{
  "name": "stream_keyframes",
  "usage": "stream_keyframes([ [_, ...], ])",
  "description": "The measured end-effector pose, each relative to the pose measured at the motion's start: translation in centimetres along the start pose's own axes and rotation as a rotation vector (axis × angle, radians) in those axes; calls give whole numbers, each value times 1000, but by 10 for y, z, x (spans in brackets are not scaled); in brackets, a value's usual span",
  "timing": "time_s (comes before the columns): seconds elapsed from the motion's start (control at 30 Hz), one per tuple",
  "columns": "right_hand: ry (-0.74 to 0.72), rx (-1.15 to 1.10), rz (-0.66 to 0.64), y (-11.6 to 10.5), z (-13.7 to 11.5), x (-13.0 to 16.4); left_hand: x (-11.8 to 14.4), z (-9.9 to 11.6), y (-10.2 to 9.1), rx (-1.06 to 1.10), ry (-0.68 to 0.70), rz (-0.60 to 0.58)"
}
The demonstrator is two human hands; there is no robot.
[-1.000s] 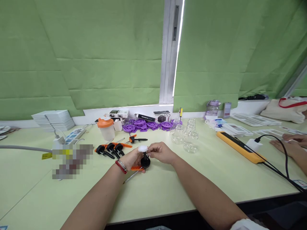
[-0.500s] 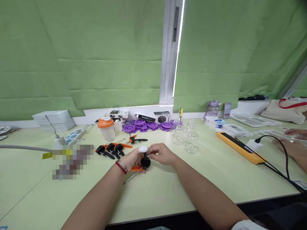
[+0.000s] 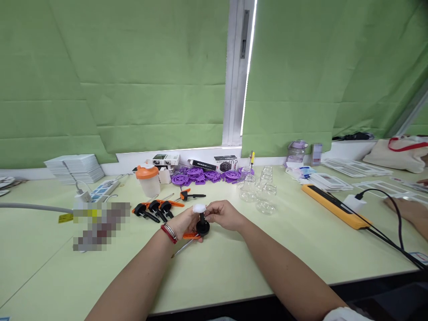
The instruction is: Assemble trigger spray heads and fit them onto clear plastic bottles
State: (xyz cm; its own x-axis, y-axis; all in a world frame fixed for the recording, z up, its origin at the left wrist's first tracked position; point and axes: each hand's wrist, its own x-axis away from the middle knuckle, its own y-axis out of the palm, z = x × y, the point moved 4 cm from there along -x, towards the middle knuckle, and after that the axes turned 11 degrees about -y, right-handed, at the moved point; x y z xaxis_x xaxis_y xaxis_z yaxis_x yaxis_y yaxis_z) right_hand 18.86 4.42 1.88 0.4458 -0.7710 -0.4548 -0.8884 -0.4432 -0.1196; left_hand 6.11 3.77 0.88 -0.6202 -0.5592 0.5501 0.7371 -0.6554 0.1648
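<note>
Small black pump part (image 3: 202, 225) – round base, upright stem, held between both hands just above the pale green table (image 3: 234, 263), in front of the row of black-and-orange clamps (image 3: 157, 208). White cap (image 3: 199, 208) – round, sits at the top of the stem. Orange piece (image 3: 190, 235) with a thin metal rod lies under the base, touching the table.

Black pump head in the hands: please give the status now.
Left hand and right hand both grip the black pump head, white cap on top. Spare pump heads lie behind. Nothing blocks.
</note>
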Motion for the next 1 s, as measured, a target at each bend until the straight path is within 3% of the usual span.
stream_keyframes([
  [0.27,28,-43,-3,1,6,0,-1,-1,-2,2,7,5],
  [0.5,-97,99,-24,-1,1,-1,1,1,1,41,22,6],
  [1.0,-28,-15,15,1,5,-1,0,0,0,-26,-15,13],
])
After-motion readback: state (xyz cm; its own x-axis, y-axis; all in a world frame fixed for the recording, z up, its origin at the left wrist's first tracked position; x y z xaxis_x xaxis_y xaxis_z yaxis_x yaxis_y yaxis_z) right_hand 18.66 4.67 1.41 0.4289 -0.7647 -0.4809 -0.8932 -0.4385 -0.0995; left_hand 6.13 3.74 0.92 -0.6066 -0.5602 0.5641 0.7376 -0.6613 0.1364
